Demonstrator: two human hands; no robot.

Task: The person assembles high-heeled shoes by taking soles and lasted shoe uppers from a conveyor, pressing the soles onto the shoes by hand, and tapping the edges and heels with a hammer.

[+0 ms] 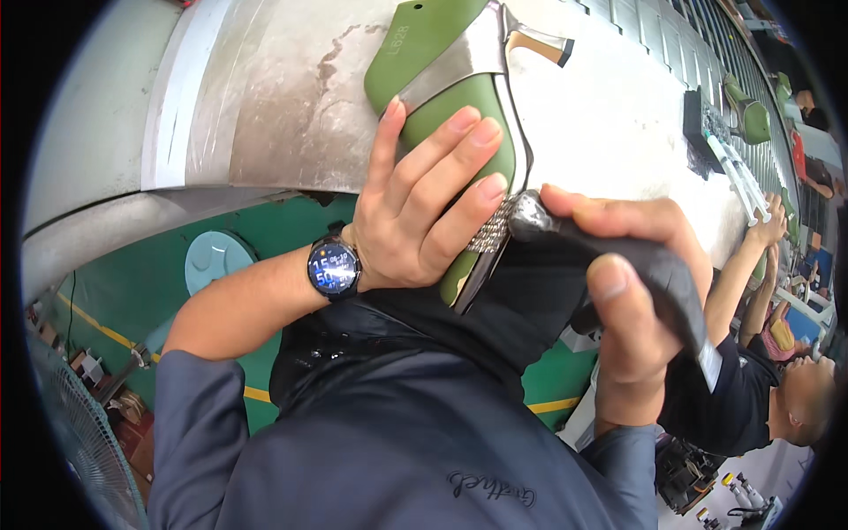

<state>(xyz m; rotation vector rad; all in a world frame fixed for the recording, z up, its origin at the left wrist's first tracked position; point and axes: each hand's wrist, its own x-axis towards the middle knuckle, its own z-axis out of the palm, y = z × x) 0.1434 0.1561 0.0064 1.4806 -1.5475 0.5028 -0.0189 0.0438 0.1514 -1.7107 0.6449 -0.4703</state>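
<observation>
A green shoe last (384, 75) lies on the worktable, wearing a high-heeled sandal with a silvery strap (450, 71) and a sparkly band (488, 231) near the toe. The heel (543, 46) points toward the far right. My left hand (424, 194) lies across the last with its fingers spread, gripping it at the near end. In my right hand (645, 274) is a tool with a black curved handle (649, 256) and a rounded, shiny metal head (532, 216). That head touches the sandal's sole edge beside the sparkly band. Whether it is a hammer or pincers is unclear.
Beyond the worktable (291, 115) runs a line of metal rollers (698, 44). To the right are a black box (700, 132), clear tubes (742, 181), another green last (751, 119) and a co-worker's arm (738, 265). A pale blue stool (216, 261) and a fan (79, 433) stand left.
</observation>
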